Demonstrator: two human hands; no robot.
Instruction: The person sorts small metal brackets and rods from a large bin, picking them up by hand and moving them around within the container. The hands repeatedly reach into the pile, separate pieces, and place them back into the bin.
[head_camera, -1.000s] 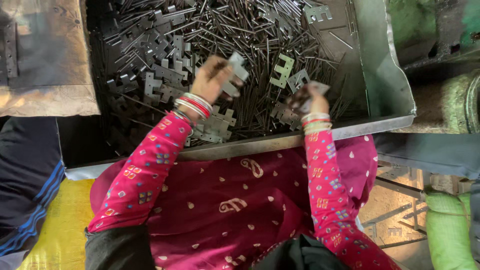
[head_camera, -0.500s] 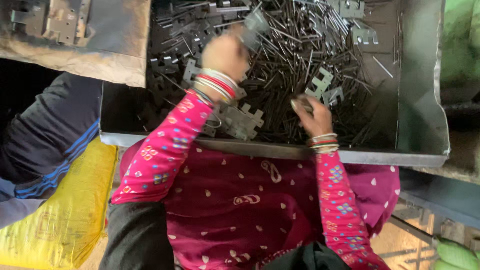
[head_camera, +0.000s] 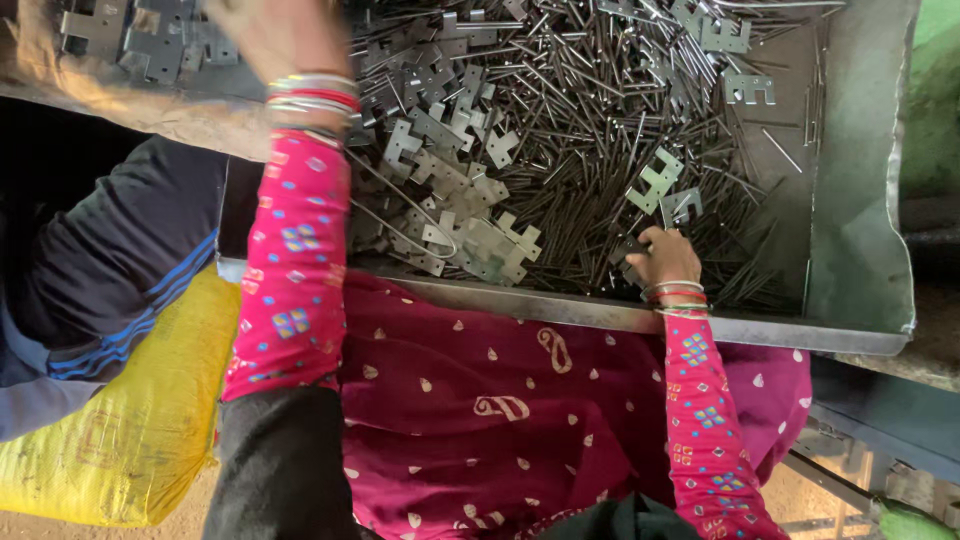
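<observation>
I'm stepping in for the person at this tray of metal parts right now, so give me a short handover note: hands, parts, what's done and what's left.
Left hand: stretched to the tray's far left by a side pile of flat brackets; grip unclear, blurred and cut off.
Right hand: low in the metal tray, fingers curled on a small dark part among the thin pins.
Parts: stamped brackets heaped mid-tray, a few loose ones upper right.
Done: some brackets lie in the side pile.
Left: most brackets and pins remain mixed in the tray.

Two hands, one metal tray, one yellow sack, countless nails and brackets.
</observation>
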